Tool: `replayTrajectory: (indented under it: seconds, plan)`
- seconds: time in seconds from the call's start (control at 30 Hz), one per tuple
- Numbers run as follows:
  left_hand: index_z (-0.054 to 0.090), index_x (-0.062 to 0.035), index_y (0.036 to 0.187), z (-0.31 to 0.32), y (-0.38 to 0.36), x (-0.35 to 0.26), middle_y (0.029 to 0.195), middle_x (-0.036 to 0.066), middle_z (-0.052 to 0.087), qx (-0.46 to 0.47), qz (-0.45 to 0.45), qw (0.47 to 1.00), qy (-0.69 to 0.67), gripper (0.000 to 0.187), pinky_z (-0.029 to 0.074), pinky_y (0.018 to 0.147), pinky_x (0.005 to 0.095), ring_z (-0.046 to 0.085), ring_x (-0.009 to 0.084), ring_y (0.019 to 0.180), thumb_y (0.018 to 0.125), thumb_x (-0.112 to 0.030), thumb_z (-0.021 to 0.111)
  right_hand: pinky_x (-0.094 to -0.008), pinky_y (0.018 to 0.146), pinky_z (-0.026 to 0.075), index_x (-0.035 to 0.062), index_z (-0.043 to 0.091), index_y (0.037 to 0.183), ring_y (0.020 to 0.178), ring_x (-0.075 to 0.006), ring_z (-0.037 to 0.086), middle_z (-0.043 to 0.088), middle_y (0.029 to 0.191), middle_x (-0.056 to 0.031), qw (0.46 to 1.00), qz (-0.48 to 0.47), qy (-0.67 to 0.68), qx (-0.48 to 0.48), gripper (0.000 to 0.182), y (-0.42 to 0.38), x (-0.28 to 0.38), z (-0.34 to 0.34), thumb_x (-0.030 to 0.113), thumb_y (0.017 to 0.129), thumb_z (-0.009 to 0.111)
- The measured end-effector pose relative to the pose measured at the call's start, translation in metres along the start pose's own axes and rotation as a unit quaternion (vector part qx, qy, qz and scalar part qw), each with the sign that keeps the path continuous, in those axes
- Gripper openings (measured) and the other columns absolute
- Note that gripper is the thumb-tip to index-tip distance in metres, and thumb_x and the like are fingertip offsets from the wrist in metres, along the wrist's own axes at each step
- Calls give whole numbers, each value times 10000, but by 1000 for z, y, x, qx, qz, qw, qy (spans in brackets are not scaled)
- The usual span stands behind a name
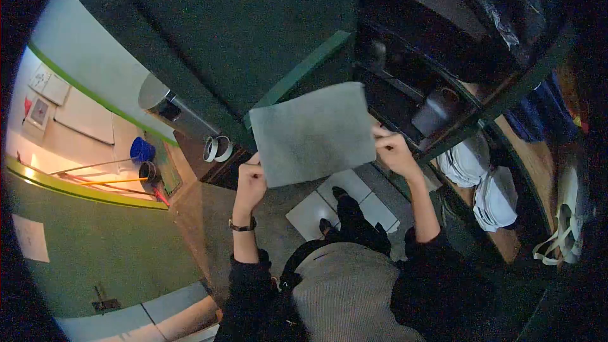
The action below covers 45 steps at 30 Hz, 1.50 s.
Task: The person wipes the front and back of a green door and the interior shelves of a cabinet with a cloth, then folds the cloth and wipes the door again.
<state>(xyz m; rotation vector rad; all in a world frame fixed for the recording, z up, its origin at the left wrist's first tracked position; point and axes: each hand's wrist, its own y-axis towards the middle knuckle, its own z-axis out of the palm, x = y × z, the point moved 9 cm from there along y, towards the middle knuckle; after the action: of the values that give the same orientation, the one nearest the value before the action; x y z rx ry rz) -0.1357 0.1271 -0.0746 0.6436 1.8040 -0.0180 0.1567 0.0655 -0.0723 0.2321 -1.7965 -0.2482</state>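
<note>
I hold a flat grey rectangular sheet point(311, 133) up in front of me with both hands. My left hand point(251, 185) pinches its lower left corner; a dark watch sits on that wrist. My right hand point(394, 150) grips the sheet's right edge. The sheet hangs spread out and slightly tilted, above the floor and my dark shoes point(345, 206). Both sleeves are dark.
A dark metal shelf rack point(487, 111) stands to the right, with a grey cup point(434, 113) and white folded items point(481, 180). Two tape rolls point(217, 149) lie by a grey cylinder point(166, 104). A blue bucket point(142, 150) and long-handled tools stand on the left.
</note>
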Motion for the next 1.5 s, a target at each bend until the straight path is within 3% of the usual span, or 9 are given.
replayTrajectory:
  seconds: [0.23, 0.43, 0.47, 0.6, 0.73, 0.83, 0.9, 1.33, 1.5]
  plan:
    - [673, 22, 700, 15, 16, -70, 942, 159, 636, 1, 69, 996, 58, 274, 460, 677, 264, 615, 211, 798, 585, 92, 434, -329, 914, 427, 22, 689, 840, 1061, -243, 570, 615, 1116, -120, 994, -109, -14, 4, 201, 12, 44, 0, -50, 755, 523]
    - [656, 24, 1002, 4, 25, -68, 1022, 112, 630, -16, 53, 998, -9, 317, 474, 697, 250, 603, 154, 897, 767, 87, 453, -287, 877, 439, 2, 619, 1052, 999, -159, 577, 625, 1090, -82, 991, 29, 133, -15, 234, 17, 39, 0, 93, 888, 480]
    - [523, 28, 1212, 12, 27, -66, 1129, 102, 595, 5, -5, 980, -198, 357, 473, 799, 293, 580, 165, 947, 861, -20, 480, -285, 876, 435, 4, 593, 1101, 1001, -140, 564, 629, 1075, -84, 992, 37, 122, 20, 264, 18, 32, 1, 127, 898, 477]
    - [443, -18, 1304, 43, 5, -40, 1274, 127, 506, 225, -20, 953, -200, 466, 401, 958, 393, 476, 228, 1162, 928, -292, 467, -280, 855, 448, 27, 566, 1142, 959, -146, 573, 607, 1099, -81, 957, 198, 191, 90, 351, -8, -59, 9, 278, 904, 504]
    - [419, -5, 1306, 61, -47, 47, 1326, 137, 457, 145, -333, 836, -412, 539, 387, 971, 438, 455, 274, 1191, 924, -383, 456, -340, 894, 437, 33, 562, 1145, 1017, -201, 559, 599, 1115, -92, 831, 336, 442, -44, 424, -26, -60, 39, 377, 907, 495]
    - [392, 4, 1312, 77, -42, 52, 1335, 138, 445, 92, -336, 721, -599, 517, 382, 978, 443, 466, 297, 1177, 936, -349, 432, -347, 906, 431, 29, 541, 1172, 1046, -221, 556, 592, 1135, -106, 652, 404, 635, 93, 453, -31, -43, 76, 395, 910, 489]
    - [369, 6, 1324, 85, -35, 27, 1338, 138, 440, 83, -338, 568, -746, 495, 384, 977, 442, 469, 307, 1172, 944, -309, 416, -353, 916, 428, 25, 542, 1174, 1070, -227, 548, 586, 1153, -114, 649, 410, 635, 88, 450, -34, -45, 76, 389, 917, 479]
    - [423, -28, 1281, 68, -43, 27, 1242, 117, 508, 176, -278, 828, -454, 457, 491, 732, 284, 564, 156, 966, 839, 72, 481, -331, 934, 429, 37, 535, 1193, 1087, -207, 554, 573, 1194, -78, 874, 332, 317, 163, 421, -56, -71, 46, 70, 795, 665]
    - [609, -9, 1012, 59, -25, 4, 1091, 94, 594, 253, -168, 900, -313, 223, 447, 654, 215, 551, 94, 777, 816, -56, 512, -350, 1040, 316, 35, 624, 1107, 1237, -255, 435, 494, 1306, -137, 945, 63, 181, 266, 498, -22, 16, 34, -99, 649, 480]
